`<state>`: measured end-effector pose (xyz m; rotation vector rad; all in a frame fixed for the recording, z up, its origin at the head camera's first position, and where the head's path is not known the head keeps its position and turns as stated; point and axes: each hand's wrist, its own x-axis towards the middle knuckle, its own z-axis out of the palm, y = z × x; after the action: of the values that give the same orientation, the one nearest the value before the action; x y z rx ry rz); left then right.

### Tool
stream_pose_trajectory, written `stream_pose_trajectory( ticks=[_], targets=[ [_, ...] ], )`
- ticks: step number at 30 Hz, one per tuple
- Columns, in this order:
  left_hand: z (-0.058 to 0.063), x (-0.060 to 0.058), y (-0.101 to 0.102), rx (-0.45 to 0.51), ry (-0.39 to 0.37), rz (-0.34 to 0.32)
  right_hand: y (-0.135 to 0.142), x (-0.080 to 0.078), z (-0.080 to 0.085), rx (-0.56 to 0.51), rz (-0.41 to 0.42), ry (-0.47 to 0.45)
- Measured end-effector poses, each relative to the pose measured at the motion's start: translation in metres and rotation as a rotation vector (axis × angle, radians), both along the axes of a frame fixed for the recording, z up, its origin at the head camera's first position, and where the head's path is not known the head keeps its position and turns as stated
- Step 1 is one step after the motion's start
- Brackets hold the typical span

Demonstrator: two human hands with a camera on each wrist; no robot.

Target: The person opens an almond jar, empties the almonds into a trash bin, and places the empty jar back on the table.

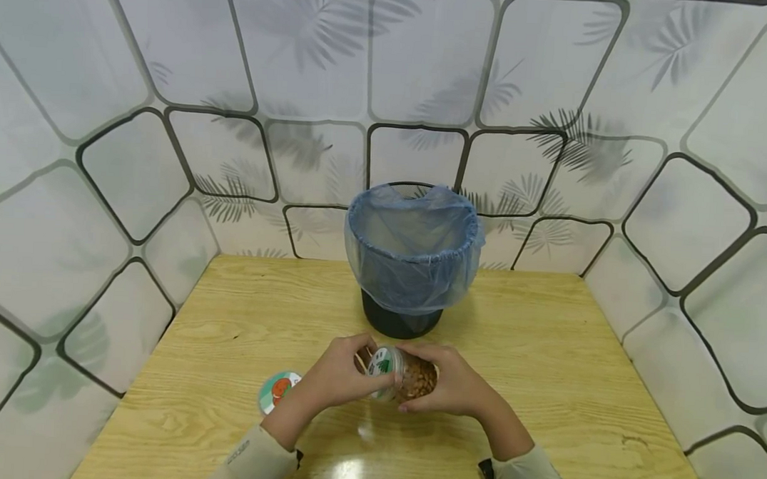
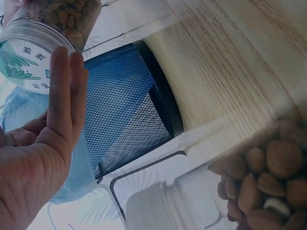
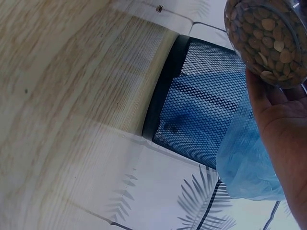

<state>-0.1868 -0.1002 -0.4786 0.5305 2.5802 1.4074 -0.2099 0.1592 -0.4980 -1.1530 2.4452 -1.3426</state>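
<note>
A clear jar of brown, almond-like nuts [image 1: 419, 381] is held tilted between both hands, its white-and-green lid [image 1: 383, 362] turned toward the left. My right hand [image 1: 457, 382] grips the jar's body from the right. On the other side, my left hand [image 1: 342, 372] holds the lid end, thumb in front and fingers behind. In the left wrist view, leaf prints and characters show on the lid [image 2: 24, 64], with two fingers along its edge. The jar's bottom [image 3: 268, 43] shows nuts through the plastic in the right wrist view, above my right palm.
Beyond the hands stands a black mesh bin [image 1: 401, 320] with a blue bag [image 1: 414, 284] over its rim. Left of the hands is a second jar of nuts [image 2: 264, 187], its teal printed lid [image 1: 278, 392] partly behind my left forearm. Patterned walls surround the wooden table [image 1: 238, 319].
</note>
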Motion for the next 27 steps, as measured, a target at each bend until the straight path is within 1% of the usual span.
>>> stream_pose_trajectory(
  ticks=[3, 7, 10, 12, 17, 20, 27],
  targets=[
    [-0.001, -0.001, 0.0, -0.022, -0.007, 0.011, 0.0, 0.0, 0.0, 0.006, -0.003, 0.006],
    [0.0, -0.001, -0.003, -0.045, 0.016, 0.045, 0.003, 0.0, 0.002, 0.023, -0.018, 0.004],
    [0.001, -0.001, -0.006, -0.051, 0.037, 0.075, 0.006, 0.001, 0.005, 0.035, -0.047, 0.002],
    [0.001, -0.002, -0.009, -0.051, 0.038, 0.084, 0.008, 0.001, 0.005, 0.036, -0.057, 0.012],
    [0.001, -0.002, -0.01, -0.042, 0.021, 0.074, 0.011, 0.0, 0.003, 0.038, -0.056, 0.034],
    [0.0, -0.002, -0.01, -0.036, 0.016, 0.07, 0.012, -0.001, -0.001, 0.039, -0.06, 0.024],
    [0.0, -0.003, -0.013, -0.06, 0.051, 0.071, 0.015, -0.001, -0.004, 0.032, -0.074, 0.002]
  ],
)
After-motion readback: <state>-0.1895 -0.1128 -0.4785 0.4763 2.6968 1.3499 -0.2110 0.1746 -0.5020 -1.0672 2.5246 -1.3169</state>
